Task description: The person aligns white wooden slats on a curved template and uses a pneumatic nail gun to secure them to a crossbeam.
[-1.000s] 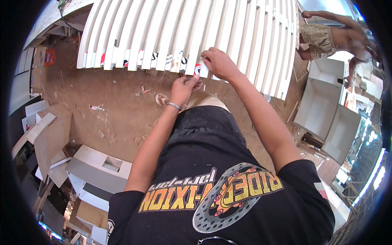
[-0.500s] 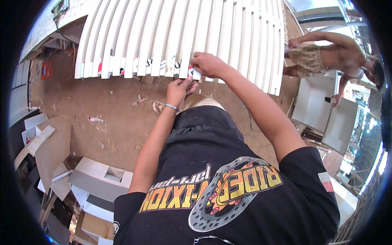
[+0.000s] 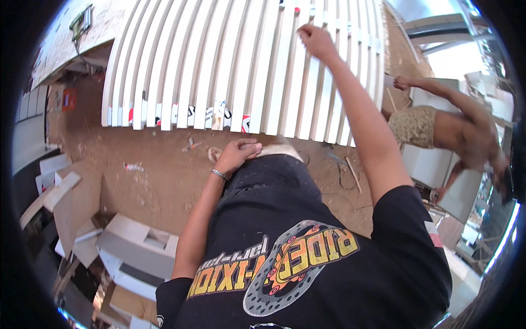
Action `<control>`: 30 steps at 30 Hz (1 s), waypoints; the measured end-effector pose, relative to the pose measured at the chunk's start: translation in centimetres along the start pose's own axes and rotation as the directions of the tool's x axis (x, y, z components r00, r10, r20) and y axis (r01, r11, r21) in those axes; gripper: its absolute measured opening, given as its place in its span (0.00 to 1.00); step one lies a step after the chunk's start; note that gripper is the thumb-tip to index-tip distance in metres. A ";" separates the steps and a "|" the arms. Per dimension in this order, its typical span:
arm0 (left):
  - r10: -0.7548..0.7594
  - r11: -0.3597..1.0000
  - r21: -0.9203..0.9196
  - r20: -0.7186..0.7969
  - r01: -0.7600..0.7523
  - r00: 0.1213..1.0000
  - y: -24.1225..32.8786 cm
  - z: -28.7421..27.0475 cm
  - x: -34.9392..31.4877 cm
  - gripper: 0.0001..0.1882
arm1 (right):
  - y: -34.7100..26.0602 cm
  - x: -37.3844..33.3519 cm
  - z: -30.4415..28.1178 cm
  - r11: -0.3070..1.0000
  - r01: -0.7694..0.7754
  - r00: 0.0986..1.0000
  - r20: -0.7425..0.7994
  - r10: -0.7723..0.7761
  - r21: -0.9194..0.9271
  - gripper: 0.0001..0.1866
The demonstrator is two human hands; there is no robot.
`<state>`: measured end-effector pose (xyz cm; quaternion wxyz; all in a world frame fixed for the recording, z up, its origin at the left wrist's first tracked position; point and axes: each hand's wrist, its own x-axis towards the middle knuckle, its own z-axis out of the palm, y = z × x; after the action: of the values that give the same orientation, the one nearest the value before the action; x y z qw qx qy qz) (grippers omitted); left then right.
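A panel of parallel white slats (image 3: 186, 71) lies in front of me, its near ends lined up in a row. Scraps of printed film (image 3: 219, 112) in red, black and white cling to several of the slat ends. My right hand (image 3: 318, 41) is stretched far out over the slats, right of the middle, with its fingers closed in a pinch; what they hold, if anything, does not show. Near my waist, short of the panel's near edge, my left hand (image 3: 238, 154) has its thumb and fingers pressed together, and I cannot make out anything in them.
At the right, another person (image 3: 455, 129) bends beside pale cabinet boxes (image 3: 433, 159). A nail-gun-like tool (image 3: 81, 23) rests on the surface at upper left. Wood offcuts (image 3: 66, 192) and a drawer-like box (image 3: 137, 241) stand at lower left. Litter (image 3: 133, 167) lies on the brown floor.
My right hand has moved from the near slat ends far forward and right over the panel. My left hand has dropped back from the slat end toward my waist. The other person has shifted position.
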<state>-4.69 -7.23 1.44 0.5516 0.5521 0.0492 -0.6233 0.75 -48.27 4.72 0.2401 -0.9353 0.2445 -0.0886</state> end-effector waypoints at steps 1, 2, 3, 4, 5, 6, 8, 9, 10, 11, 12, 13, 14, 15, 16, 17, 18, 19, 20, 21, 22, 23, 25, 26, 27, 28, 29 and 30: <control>-0.020 1.000 -0.014 -0.034 0.019 0.999 0.2 0.3 0.0 0.29 | 1.4 2.2 0.2 0.998 0.039 0.999 -0.025 -0.040 -0.042 0.16; -0.034 0.999 -0.029 -0.068 0.032 0.997 0.4 0.7 0.1 0.30 | 1.4 3.7 0.4 0.999 0.008 0.999 -0.032 -0.007 0.036 0.17; -0.001 0.999 -0.047 -0.101 -0.004 0.995 0.4 1.3 0.1 0.30 | 1.2 5.1 0.7 0.997 0.067 0.995 -0.067 -0.069 -0.035 0.18; -0.006 0.999 0.030 -0.188 0.012 0.982 0.8 2.1 -0.4 0.30 | -0.5 6.0 0.3 0.998 0.057 0.997 -0.046 -0.057 0.005 0.17; 0.001 0.993 0.113 -0.256 0.029 0.967 2.0 3.3 -0.6 0.31 | -0.7 7.6 0.0 0.998 0.029 0.998 -0.050 -0.026 0.055 0.15; 0.015 0.981 0.190 -0.325 0.049 0.946 2.8 4.1 -0.5 0.31 | -0.3 9.2 0.4 0.994 0.007 0.999 -0.050 -0.002 0.106 0.13; -0.051 0.990 -0.144 -0.304 0.007 0.951 0.3 3.9 1.7 0.31 | 0.7 11.7 1.1 0.991 0.027 0.994 -0.110 -0.012 0.133 0.14; -0.074 0.988 -0.152 -0.382 0.016 0.921 0.4 4.7 1.9 0.31 | 1.3 12.7 1.4 0.989 0.039 0.990 -0.140 -0.019 0.143 0.15; -0.097 0.987 -0.160 -0.456 0.026 0.885 0.6 5.4 1.9 0.30 | 1.9 13.4 1.6 0.988 0.024 0.993 -0.118 -0.006 0.150 0.15; -0.072 0.981 -0.195 -0.473 -0.024 0.878 0.7 5.9 1.9 0.30 | 1.7 14.1 1.6 0.986 0.013 0.995 -0.098 0.003 0.164 0.15; -0.065 0.979 -0.200 -0.492 -0.039 0.868 0.7 6.5 1.8 0.30 | 1.4 14.8 1.6 0.984 0.001 0.997 -0.078 0.013 0.178 0.16; -0.059 0.978 -0.202 -0.510 -0.053 0.858 0.7 7.0 1.8 0.30 | 1.0 15.3 1.7 0.975 -0.017 0.999 -0.027 0.024 0.223 0.17; -0.049 0.979 -0.195 -0.520 -0.063 0.853 0.8 7.2 1.7 0.29 | 1.3 15.6 2.1 0.980 -0.003 0.999 -0.036 0.010 0.199 0.18; -0.048 0.995 -0.103 -0.543 -0.010 0.838 0.8 7.2 1.7 0.28 | 1.4 16.0 2.6 0.985 0.009 0.999 -0.046 -0.001 0.175 0.19; -0.045 0.999 -0.010 -0.565 0.048 0.824 0.7 7.1 1.7 0.27 | 1.6 16.4 3.1 0.988 0.019 0.998 -0.057 -0.011 0.150 0.19; -0.040 0.992 0.077 -0.585 0.104 0.810 0.9 7.2 1.8 0.26 | 1.8 16.9 3.6 0.992 0.033 0.998 -0.065 -0.025 0.122 0.20; -0.001 0.953 0.244 -0.586 0.178 0.810 1.0 7.1 1.6 0.25 | 2.1 17.3 4.1 0.995 0.044 0.997 -0.073 -0.037 0.093 0.20; 0.036 0.881 0.404 -0.579 0.247 0.815 1.2 6.9 1.3 0.23 | 2.5 17.4 4.5 0.997 0.053 0.995 -0.082 -0.047 0.063 0.21; 0.071 0.779 0.545 -0.565 0.308 0.822 1.7 7.1 1.1 0.22 | 2.9 17.3 4.8 0.995 0.070 0.992 -0.110 -0.063 0.069 0.21; 0.249 0.715 0.664 -0.536 0.220 0.807 2.2 7.2 0.8 0.21 | 3.3 17.0 5.0 0.994 0.086 0.988 -0.138 -0.075 0.072 0.21; 0.418 0.622 0.771 -0.476 0.139 0.774 2.7 7.4 0.6 0.20 | 3.8 16.6 5.2 0.992 0.099 0.982 -0.167 -0.086 0.074 0.21; 0.566 0.512 0.855 -0.407 0.082 0.717 3.5 8.0 -0.2 0.19 | 3.4 16.0 5.3 0.990 0.098 0.986 -0.141 -0.083 0.103 0.21; 0.797 0.311 0.950 -0.250 -0.018 0.550 7.9 8.8 1.7 0.18 | 3.0 15.0 4.0 0.986 0.083 0.991 -0.114 -0.067 0.144 0.21; 0.850 0.192 0.981 -0.155 -0.023 0.504 9.9 8.9 3.3 0.19 | 2.9 14.6 4.1 0.988 0.082 0.989 -0.133 -0.065 0.133 0.21; 0.889 0.072 0.997 -0.055 -0.022 0.454 11.6 8.8 4.9 0.20 | 2.7 14.4 4.4 0.989 0.084 0.986 -0.152 -0.065 0.121 0.20; 0.863 0.039 0.999 -0.047 0.026 0.503 13.1 8.6 6.2 0.21 | 2.4 14.3 4.6 0.990 0.087 0.983 -0.171 -0.067 0.108 0.20; 0.833 0.006 0.998 -0.043 0.069 0.552 14.2 8.6 7.3 0.22 | 2.1 14.3 4.6 0.989 0.088 0.986 -0.149 -0.070 0.120 0.20; 0.773 0.052 0.994 -0.102 0.098 0.627 15.2 8.6 8.4 0.22 | 1.9 14.1 4.4 0.989 0.080 0.989 -0.131 -0.063 0.128 0.19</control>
<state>2.92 -24.21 6.87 0.1493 0.9301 -0.3217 -0.0954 13.45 -54.98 0.67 0.2824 -0.9179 0.2192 -0.1722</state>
